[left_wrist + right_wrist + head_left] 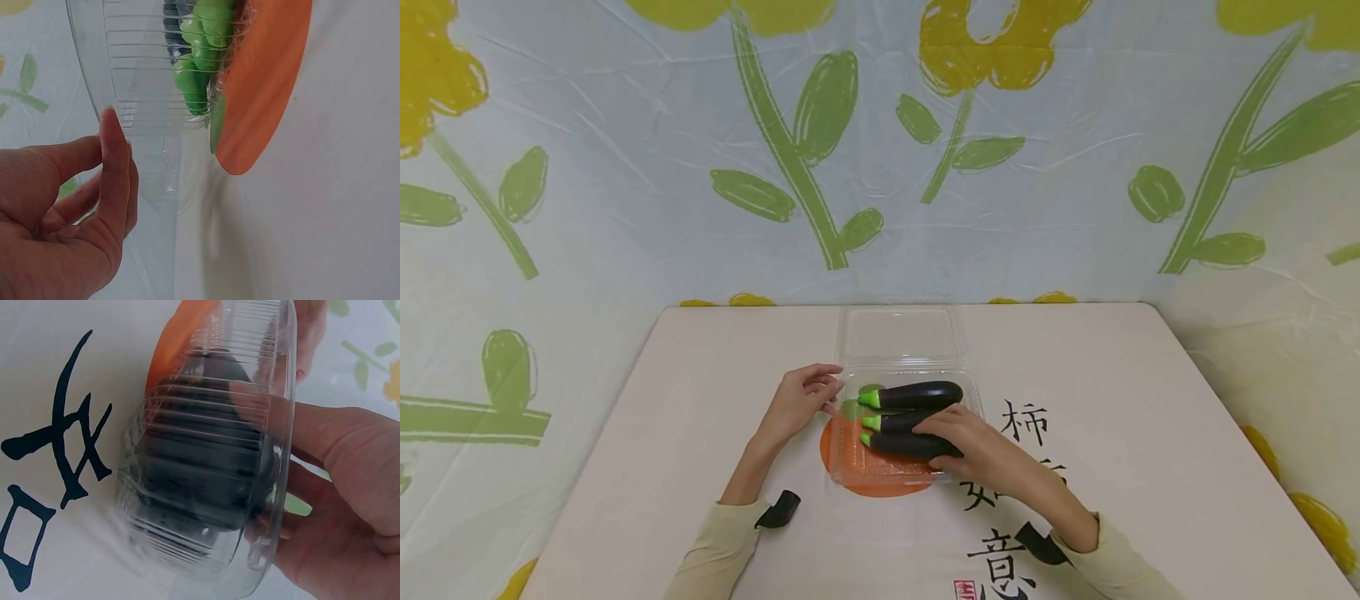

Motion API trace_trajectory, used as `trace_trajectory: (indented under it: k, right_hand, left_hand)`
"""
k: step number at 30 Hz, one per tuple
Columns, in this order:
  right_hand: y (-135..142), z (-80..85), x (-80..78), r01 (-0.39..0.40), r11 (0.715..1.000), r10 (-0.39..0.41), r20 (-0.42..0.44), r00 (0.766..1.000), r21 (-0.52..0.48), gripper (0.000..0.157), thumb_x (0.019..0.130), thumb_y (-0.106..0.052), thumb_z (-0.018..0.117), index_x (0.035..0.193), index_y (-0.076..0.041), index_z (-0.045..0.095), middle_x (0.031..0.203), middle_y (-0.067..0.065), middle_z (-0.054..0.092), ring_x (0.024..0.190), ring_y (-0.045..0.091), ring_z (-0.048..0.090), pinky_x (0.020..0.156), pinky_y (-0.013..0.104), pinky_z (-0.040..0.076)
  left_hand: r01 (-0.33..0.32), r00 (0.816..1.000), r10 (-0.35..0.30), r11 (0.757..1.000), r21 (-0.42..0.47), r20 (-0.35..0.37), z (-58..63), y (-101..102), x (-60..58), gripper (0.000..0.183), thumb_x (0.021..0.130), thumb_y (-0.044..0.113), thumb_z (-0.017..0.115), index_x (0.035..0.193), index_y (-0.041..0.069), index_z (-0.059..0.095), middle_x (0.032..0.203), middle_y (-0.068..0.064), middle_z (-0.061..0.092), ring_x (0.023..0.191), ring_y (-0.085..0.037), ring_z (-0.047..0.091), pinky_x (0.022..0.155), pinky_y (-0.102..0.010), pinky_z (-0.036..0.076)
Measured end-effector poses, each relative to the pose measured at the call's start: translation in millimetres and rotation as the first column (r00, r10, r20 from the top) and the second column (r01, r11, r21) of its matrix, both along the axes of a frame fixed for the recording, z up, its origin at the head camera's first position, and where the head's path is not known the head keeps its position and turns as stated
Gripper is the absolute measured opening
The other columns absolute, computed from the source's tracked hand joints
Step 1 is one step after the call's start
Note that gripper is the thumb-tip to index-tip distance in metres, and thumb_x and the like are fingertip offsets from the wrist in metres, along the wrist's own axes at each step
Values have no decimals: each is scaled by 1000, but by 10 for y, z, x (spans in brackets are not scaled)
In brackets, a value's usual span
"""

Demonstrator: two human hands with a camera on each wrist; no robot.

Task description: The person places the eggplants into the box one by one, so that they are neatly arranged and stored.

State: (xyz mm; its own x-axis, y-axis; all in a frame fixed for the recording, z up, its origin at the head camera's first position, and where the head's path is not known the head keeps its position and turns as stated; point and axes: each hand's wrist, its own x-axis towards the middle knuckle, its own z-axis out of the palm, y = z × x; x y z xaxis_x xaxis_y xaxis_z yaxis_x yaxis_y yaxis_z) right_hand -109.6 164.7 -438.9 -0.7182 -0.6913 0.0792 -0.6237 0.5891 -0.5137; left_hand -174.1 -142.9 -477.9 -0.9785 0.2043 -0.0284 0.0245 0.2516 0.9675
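A clear plastic clamshell box stands with its lid folded back toward the wall. In it lie three dark eggplants with bright green stems: a far eggplant, a middle eggplant and a near eggplant. My right hand reaches over the box's right rim and grips the near eggplant by its thick end, thumb on the near side. At the left rim is my left hand, loosely bent and holding nothing. Its fingertips are at the rim's corner; whether they touch is unclear.
Beneath the box, an orange round print marks the pale tabletop. Black written characters run down the right of the box. A flower-printed curtain hangs behind the table and along both sides.
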Motion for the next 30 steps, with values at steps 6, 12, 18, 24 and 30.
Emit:
trace_trajectory:
  k: [6, 12, 18, 24, 30]
  right_hand:
    - [20, -25, -11, -27, 1000, 27, 24, 999, 6, 46, 88, -8, 81, 131, -3, 66, 130, 7, 66, 119, 27, 57, 96, 42, 55]
    - [36, -57, -15, -36, 999, 36, -11, 999, 0, 44, 89, -11, 81, 130, -4, 66, 127, 8, 64, 117, 26, 58, 94, 41, 57]
    - [55, -69, -7, -45, 999, 44, -49, 998, -2, 39, 92, -12, 79, 129, -5, 66, 126, 8, 64, 116, 25, 59, 93, 40, 58]
    - [90, -63, 3, -24, 1000, 23, -67, 997, -15, 32, 96, -14, 74, 126, -4, 68, 124, 8, 65, 110, 22, 63, 88, 37, 59]
    - [143, -76, -15, -21, 998, 10, -158, 987, -67, 31, 96, -13, 74, 124, -2, 69, 120, 8, 66, 106, 20, 65, 84, 33, 60]
  left_hand:
    - [4, 1000, -4, 1000, 2, 3, -21, 0, -3, 34, 100, 6, 67, 130, -9, 63, 103, -23, 68, 74, -21, 67, 72, -44, 64]
    - [7, 1000, -7, 1000, 2, 0, -1, -4, 7, 34, 100, 7, 67, 131, -8, 63, 105, -24, 68, 75, -21, 68, 72, -44, 64]
    - [1, 1000, -1, 1000, -6, 1, 13, -5, 19, 34, 100, 6, 67, 131, -9, 62, 106, -24, 68, 74, -20, 67, 72, -43, 64]
    - [-3, 1000, 3, 1000, -8, -3, 26, 7, 24, 35, 100, 5, 67, 131, -9, 62, 105, -23, 68, 74, -22, 68, 72, -44, 64]
    - [-1, 1000, 1, 1000, -13, -6, 37, 3, 25, 34, 101, 7, 66, 131, -9, 62, 106, -25, 67, 75, -26, 69, 72, -46, 64]
